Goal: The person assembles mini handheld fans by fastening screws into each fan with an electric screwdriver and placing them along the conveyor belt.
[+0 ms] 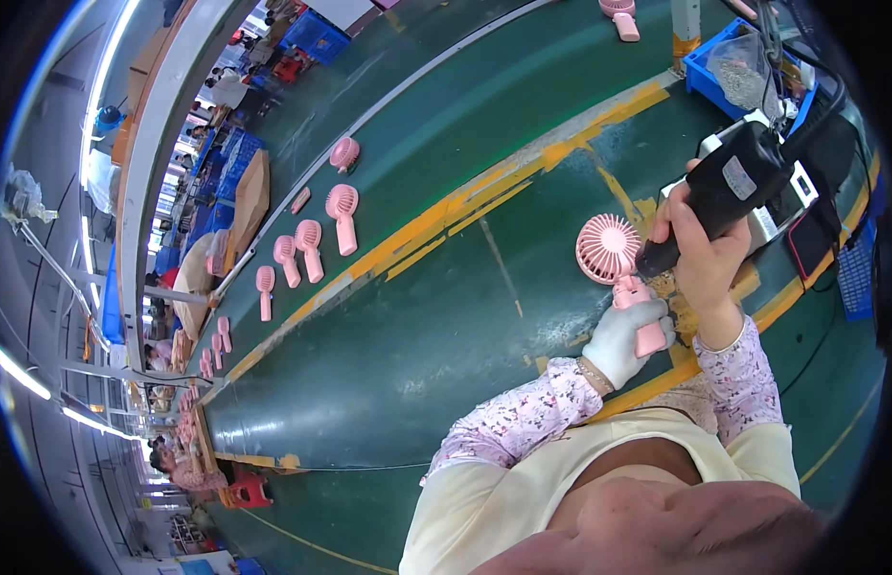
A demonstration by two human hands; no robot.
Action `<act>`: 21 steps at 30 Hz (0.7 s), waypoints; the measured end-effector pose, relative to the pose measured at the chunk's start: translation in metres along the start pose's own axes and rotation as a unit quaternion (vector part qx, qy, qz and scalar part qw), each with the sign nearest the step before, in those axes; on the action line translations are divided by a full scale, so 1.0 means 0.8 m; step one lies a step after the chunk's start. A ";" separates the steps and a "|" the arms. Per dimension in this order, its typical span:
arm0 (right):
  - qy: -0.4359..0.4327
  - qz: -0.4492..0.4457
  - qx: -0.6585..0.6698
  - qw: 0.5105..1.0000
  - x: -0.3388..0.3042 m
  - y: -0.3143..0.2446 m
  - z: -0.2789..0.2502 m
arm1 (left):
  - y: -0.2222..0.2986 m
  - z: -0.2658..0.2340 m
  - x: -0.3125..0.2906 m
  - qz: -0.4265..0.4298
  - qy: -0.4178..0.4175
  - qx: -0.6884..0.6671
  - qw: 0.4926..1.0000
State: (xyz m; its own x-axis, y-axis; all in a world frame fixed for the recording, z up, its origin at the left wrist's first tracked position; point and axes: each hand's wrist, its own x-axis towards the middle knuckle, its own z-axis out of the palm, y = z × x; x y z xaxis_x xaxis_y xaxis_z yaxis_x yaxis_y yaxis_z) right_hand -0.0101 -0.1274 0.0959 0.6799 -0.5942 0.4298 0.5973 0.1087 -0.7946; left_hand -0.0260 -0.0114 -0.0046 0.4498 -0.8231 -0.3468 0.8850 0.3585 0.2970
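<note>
My left hand (614,347), in a white glove, is wrapped round the handle of a pink handheld fan (607,247). The fan's round slatted head points away from me, over the green worktable (446,331). My bare right hand (707,264) grips a black electric screwdriver (738,177) from the side, fingers round its body. The tool slants down to the left. Its tapered nose reaches the fan's neck, just below the head; whether it touches there I cannot tell.
Beyond a yellow-taped edge, several pink fans (343,218) lie along a green belt (417,158). At the right stand a blue bin (700,75) with a bag of small metal parts (743,72), a white device (800,187), black cables and a dark phone-like slab (812,247). People sit far left.
</note>
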 end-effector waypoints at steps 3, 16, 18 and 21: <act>-0.021 0.016 0.005 1.000 -0.010 0.000 0.005 | -0.003 -0.007 -0.002 0.034 0.007 0.130 0.991; -0.064 0.029 -0.047 0.996 -0.018 0.014 0.001 | 0.005 0.011 -0.009 0.151 -0.026 0.448 0.881; -0.074 0.029 -0.041 0.996 -0.018 0.013 0.001 | 0.003 0.010 -0.006 0.135 -0.011 0.393 0.909; -0.077 0.016 -0.033 0.996 -0.020 0.014 0.005 | -0.003 0.002 -0.004 0.100 0.025 0.273 0.957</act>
State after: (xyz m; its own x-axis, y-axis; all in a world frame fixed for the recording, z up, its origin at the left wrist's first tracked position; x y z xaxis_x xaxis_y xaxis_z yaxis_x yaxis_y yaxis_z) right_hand -0.0128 -0.1134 0.0822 0.7591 -0.4607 0.4600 0.5479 0.0703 -0.8336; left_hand -0.0298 -0.0104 -0.0025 0.6203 -0.7357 -0.2720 0.5924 0.2121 0.7772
